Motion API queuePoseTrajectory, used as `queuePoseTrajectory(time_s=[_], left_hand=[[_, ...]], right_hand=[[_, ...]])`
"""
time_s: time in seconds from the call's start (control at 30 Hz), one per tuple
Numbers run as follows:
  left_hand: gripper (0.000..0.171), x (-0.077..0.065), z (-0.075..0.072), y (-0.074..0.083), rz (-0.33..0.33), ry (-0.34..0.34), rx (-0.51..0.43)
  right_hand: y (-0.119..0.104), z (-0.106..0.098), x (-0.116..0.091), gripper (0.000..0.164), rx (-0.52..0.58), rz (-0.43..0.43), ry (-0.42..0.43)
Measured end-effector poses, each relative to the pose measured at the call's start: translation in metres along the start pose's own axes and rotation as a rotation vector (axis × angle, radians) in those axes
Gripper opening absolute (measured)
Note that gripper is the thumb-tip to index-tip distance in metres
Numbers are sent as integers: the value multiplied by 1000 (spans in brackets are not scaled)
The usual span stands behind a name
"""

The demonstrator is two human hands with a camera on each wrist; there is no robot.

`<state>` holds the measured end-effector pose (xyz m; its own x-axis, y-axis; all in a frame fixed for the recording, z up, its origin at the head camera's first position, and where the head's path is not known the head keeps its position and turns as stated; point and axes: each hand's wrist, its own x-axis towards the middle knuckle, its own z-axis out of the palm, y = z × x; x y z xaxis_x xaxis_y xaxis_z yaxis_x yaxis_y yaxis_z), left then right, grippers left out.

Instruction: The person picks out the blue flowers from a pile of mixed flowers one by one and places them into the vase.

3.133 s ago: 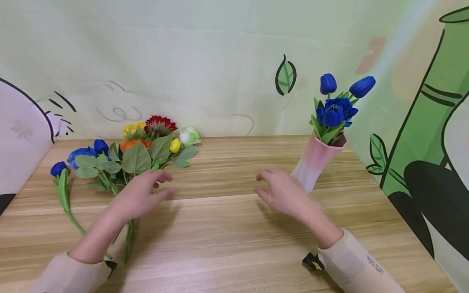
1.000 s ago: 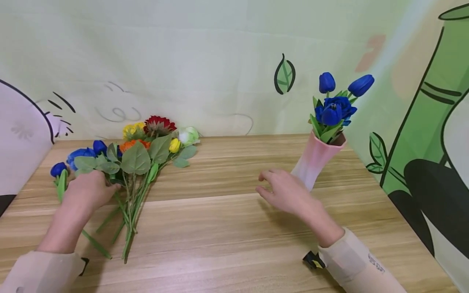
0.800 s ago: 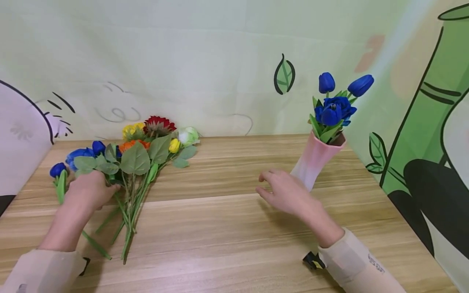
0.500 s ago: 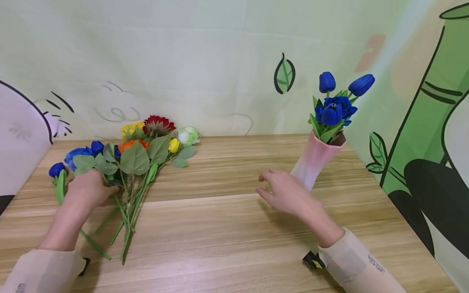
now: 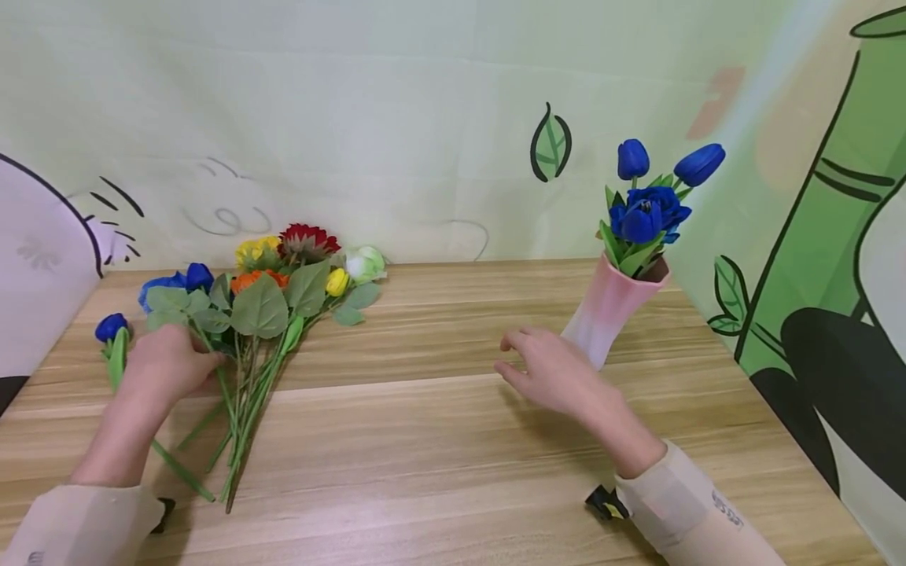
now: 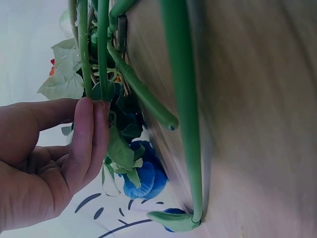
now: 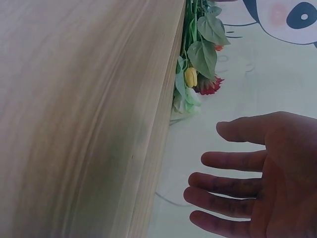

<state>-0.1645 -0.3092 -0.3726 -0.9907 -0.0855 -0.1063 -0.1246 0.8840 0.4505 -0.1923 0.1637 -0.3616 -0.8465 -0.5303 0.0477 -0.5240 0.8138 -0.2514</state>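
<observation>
At the left of the head view, my left hand (image 5: pixel 161 363) is down among a bunch of artificial flowers. In the left wrist view its thumb and fingers pinch green flower stems (image 6: pixel 102 54). Above that hand lie a blue flower (image 5: pixel 160 289), a blue tulip (image 5: pixel 199 277) and broad green leaves (image 5: pixel 262 308). A single blue tulip (image 5: pixel 111 326) lies to its left, partly hidden by the wrist. My right hand (image 5: pixel 555 371) hovers near the vase with nothing in it, its fingers spread apart in the right wrist view.
A pink and white vase (image 5: pixel 613 306) holding several blue flowers (image 5: pixel 647 212) stands at the right. Red (image 5: pixel 309 242), orange (image 5: pixel 259 281), yellow (image 5: pixel 338 281) and white-green (image 5: pixel 364 264) blooms lie toward the back of the wooden table (image 5: pixel 425 440). A printed cloth (image 5: pixel 425 141) hangs behind.
My left hand has gone left and down onto the stems. Over the last half second the blue blooms shifted right and up, and the stem ends swung left. My right hand stays almost still.
</observation>
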Motion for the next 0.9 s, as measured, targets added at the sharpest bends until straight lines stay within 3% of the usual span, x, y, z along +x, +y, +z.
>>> queuePoseTrajectory(time_s=[0.43, 0.9], left_hand=[[25, -2, -6, 1, 6, 92, -25], [30, -6, -8, 17, 66, 338, -103]], right_hand=[[-1, 1, 1, 33, -8, 8, -16], [-1, 1, 0, 32, -4, 10, -14]])
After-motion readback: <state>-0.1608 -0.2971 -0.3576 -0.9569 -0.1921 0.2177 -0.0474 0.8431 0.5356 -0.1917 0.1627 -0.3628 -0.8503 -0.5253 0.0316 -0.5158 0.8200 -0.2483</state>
